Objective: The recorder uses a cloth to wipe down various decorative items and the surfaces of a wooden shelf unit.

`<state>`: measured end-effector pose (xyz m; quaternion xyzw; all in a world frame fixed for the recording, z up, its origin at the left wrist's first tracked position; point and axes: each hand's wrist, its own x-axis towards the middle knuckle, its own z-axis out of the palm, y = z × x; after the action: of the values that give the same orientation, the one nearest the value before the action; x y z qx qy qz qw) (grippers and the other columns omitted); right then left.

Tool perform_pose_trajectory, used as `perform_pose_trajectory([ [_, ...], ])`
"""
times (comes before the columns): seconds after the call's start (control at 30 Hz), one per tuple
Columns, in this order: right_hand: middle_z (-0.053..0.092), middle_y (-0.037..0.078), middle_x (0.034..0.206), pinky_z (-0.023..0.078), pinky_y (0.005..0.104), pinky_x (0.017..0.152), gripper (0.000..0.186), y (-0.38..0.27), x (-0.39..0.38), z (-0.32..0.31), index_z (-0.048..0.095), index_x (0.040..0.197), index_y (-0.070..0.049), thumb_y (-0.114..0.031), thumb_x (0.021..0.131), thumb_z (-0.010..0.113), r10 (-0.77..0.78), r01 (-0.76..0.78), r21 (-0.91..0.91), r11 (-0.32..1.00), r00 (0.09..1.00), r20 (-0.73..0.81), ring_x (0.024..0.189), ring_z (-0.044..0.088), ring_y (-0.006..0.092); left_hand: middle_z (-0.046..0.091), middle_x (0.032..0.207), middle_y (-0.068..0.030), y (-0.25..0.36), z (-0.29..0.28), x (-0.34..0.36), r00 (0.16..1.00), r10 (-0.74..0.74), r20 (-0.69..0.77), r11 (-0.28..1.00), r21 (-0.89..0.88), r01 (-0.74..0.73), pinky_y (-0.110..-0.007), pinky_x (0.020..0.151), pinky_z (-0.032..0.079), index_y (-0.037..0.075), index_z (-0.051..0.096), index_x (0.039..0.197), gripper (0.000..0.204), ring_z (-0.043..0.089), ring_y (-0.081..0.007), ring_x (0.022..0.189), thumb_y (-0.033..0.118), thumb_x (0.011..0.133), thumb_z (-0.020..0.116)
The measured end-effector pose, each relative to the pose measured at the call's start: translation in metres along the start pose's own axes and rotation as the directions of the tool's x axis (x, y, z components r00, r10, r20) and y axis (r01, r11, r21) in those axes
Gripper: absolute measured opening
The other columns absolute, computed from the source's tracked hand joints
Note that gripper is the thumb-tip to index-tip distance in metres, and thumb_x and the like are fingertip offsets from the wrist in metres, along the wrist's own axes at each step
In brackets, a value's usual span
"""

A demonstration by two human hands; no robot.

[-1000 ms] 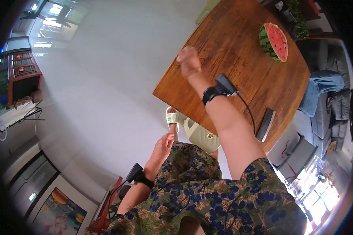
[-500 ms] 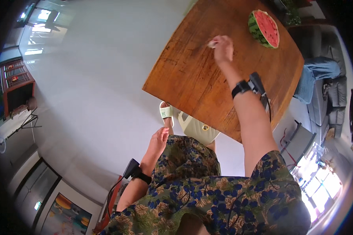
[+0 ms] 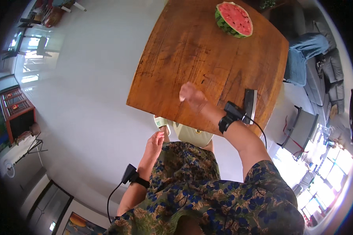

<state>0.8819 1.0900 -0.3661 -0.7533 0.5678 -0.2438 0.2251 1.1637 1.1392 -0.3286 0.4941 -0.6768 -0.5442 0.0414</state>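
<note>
My right hand [image 3: 192, 95] is over the near part of a brown wooden table [image 3: 172, 55]. Its fingers are closed and smeared by motion. A pale bit shows at the fingertips, but I cannot make out what it is. At the table's far side rests a cut watermelon [image 3: 234, 19], its red flesh facing up and right. A dark, broad cleaver blade [image 3: 250, 102] with a bright edge lies to the right of my right wrist. My left hand [image 3: 155, 141] hangs below the table's near edge, fingers loosely bent and holding nothing.
Under the near edge of the table stands a pale green plastic stool [image 3: 190, 135]. Beyond the right side, a person's legs in blue jeans [image 3: 302, 58] show by a grey sofa [image 3: 315, 92]. A red-brown cabinet [image 3: 17, 113] stands at the far left.
My right hand has drawn back toward me and left from the table's middle. The view has shifted, so the watermelon sits further left and the blade has come into sight.
</note>
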Motion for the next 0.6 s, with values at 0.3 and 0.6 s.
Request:
perform_pose_trajectory([
  [0.3,0.043,0.009,0.087,0.04,0.0324,0.076,0.007,0.021,-0.012,-0.036,0.047,0.076,-0.009,-0.011,0.082,0.046,0.876,-0.649,0.694,0.313,0.479,0.054,0.085,0.045,0.0261,0.061,0.088,-0.0165,0.015,0.017,-0.002,0.999,0.031,0.039,0.999,-0.036,-0.029,-0.034,0.069,0.049,0.0,0.052,0.096,0.014,0.061,-0.0309,0.081,0.006,0.084,0.053],
  [0.6,0.047,0.008,0.082,0.042,0.0322,0.072,0.011,0.053,-0.081,-0.028,0.05,0.07,-0.009,-0.004,0.079,0.045,0.705,-0.477,0.694,0.539,0.707,-0.061,0.083,0.048,0.0235,0.062,0.089,-0.0143,0.031,0.018,0.011,0.991,0.062,0.118,0.996,0.057,-0.069,-0.029,0.068,0.049,0.0,0.051,0.102,0.017,0.063,-0.0193,0.078,0.007,0.087,0.048],
])
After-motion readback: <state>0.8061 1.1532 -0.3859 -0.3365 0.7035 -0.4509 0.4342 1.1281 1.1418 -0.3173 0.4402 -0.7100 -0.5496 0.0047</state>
